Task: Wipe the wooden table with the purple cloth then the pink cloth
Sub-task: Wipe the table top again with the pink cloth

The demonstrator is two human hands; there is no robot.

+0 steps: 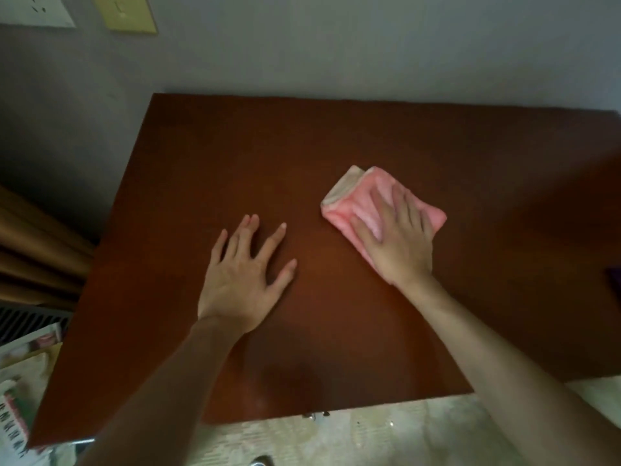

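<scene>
Two hands are on the reddish-brown wooden worktop (336, 136) at this moment. Right hand (400, 240) lies palm-down on the folded pink terry cloth (349, 193), fingers straight and slightly spread, pressing the fabric flat to the wood rather than curling round it; the cloth sits right of centre, its pale folded edge pointing toward the far left. Left hand (245, 274) rests flat on bare wood just left of centre, fingers splayed and straight, holding nothing; it appears to serve as a brace. Both forearms come in from the near edge. A dark purple patch (615, 280) shows at the extreme right border of the view, on or beside the worktop; it may be the purple cloth, but too little is visible to be sure. Judgement on progress: with the pink cloth under the working hand and the purple one apparently set aside, the first pass looks finished and the second is in hand. How much of the surface the pink cloth has covered cannot be read: no streaks, damp trail or residue are visible in this dim light. Remaining work, as far as can be judged, is the rest of the pink pass over the far corners and near edge. Off the left side stand tan curtain folds (33, 243) and some printed papers (20, 391).
</scene>
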